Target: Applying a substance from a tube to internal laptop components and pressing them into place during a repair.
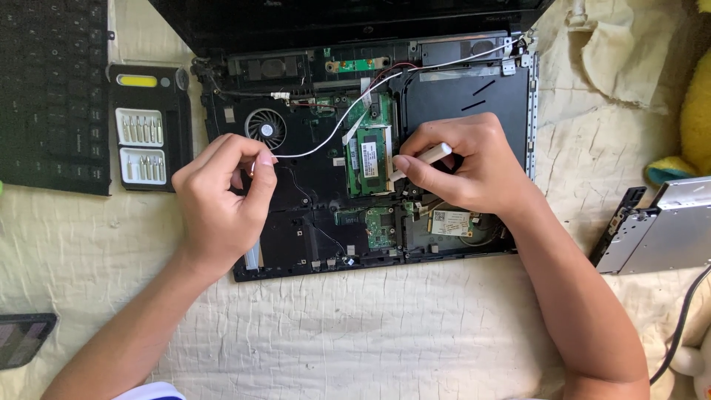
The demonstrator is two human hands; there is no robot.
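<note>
Pinching the free end of a thin white cable (315,148) between thumb and curled fingers, the left hand (222,200) hovers over the left half of an opened laptop base (311,222), its grip closed on that cable. From the fingertips the cable runs up and to the right, crossing the exposed board toward the hinge at the far right corner. Just above and to the right of the left hand sits the round cooling fan (265,127). The right hand (459,167) is closed around a slim white tool (422,159), held like a pen, with its tip resting at the right edge of the green memory module (370,152) that lies between the two hands. Below the right hand, near its wrist, a small wireless card (452,222) with a white label sits in the base, and a second small green board (381,226) lies just to its left. Well to the left of the left hand, a black screwdriver bit case (148,130) lies open on the cream cloth (370,333), with the detached black keyboard (52,96) beside it. Far out past the right forearm rests a removed silver optical drive (659,230).
</note>
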